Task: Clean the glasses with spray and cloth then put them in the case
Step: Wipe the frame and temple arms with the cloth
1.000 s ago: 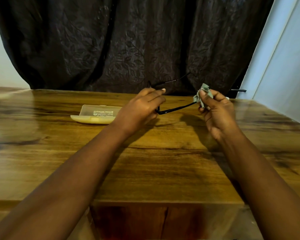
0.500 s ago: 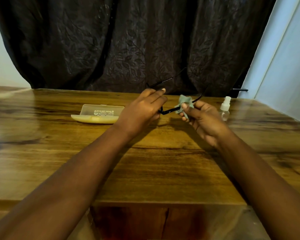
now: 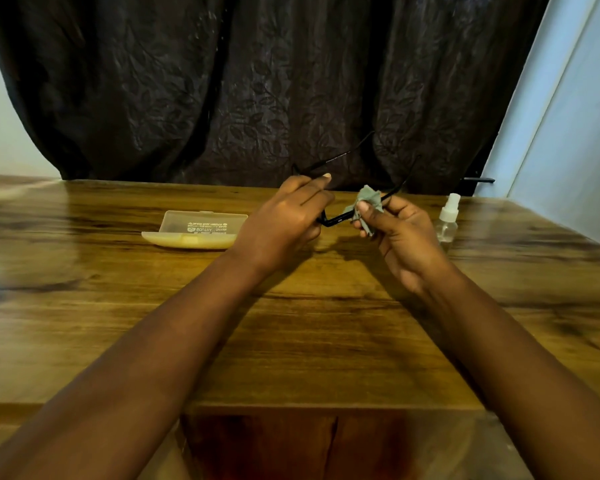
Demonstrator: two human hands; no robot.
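Note:
Black-framed glasses are held above the wooden table, arms unfolded and pointing away from me toward the curtain. My left hand grips the frame's left side; the lenses are mostly hidden behind both hands. My right hand pinches a crumpled grey-green cloth around the near arm of the glasses, close to the front of the frame. A translucent yellowish case lies open on the table to the left of my left hand. A small clear spray bottle with a white nozzle stands just right of my right hand.
A dark patterned curtain hangs behind the table's far edge. A pale wall and door frame rise at the right. The table's near edge shows a darker panel below.
My right hand slid the cloth leftward along the glasses arm, from its far tip toward the frame, uncovering the spray bottle. The left hand stayed almost still.

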